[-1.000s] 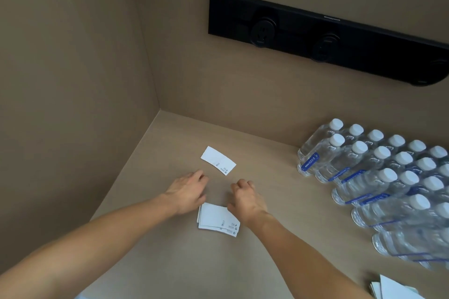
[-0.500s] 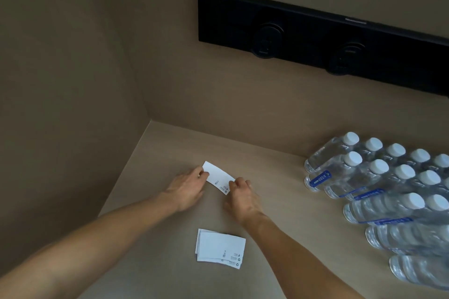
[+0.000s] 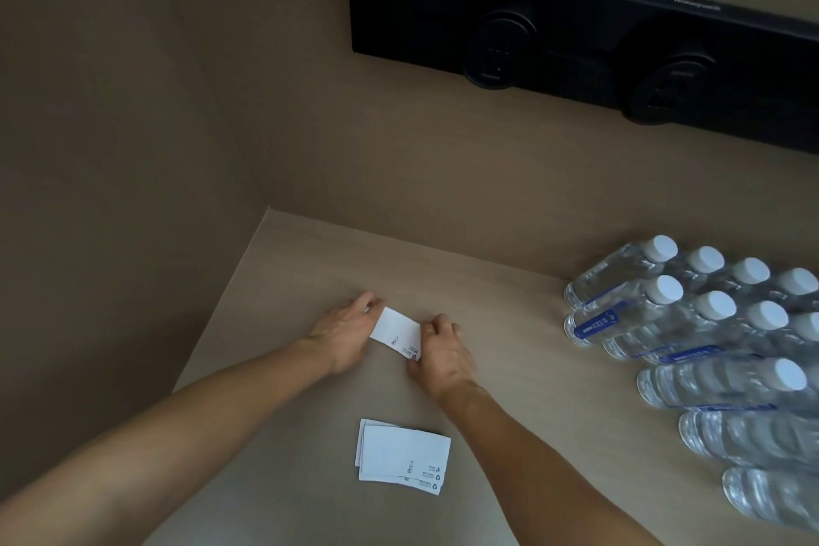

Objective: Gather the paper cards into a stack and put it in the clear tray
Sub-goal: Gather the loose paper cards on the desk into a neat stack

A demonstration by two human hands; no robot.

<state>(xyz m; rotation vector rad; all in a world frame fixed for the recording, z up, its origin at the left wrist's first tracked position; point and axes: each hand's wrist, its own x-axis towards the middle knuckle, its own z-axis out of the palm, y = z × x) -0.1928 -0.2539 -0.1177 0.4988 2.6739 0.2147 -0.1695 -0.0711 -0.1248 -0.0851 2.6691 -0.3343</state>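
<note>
Both hands have closed in on the far loose card since half a second ago, when they only touched its ends. Now the left hand [image 3: 343, 335] pinches the far-left end of the small white printed paper card [image 3: 395, 332] between thumb and fingertips, and the right hand [image 3: 441, 352] curls its fingers onto the near-right end — the card looks tilted, perhaps lifted slightly off the pale wooden shelf [image 3: 509, 324], though I cannot tell for sure. Nearer, between the forearms, lies the loosely squared stack of white cards [image 3: 401, 454], untouched. Judging by this, gathering is nearly done — this card must join the stack. No clear tray is in view. Clear plastic water bottles [image 3: 709, 346] stand at right.
</note>
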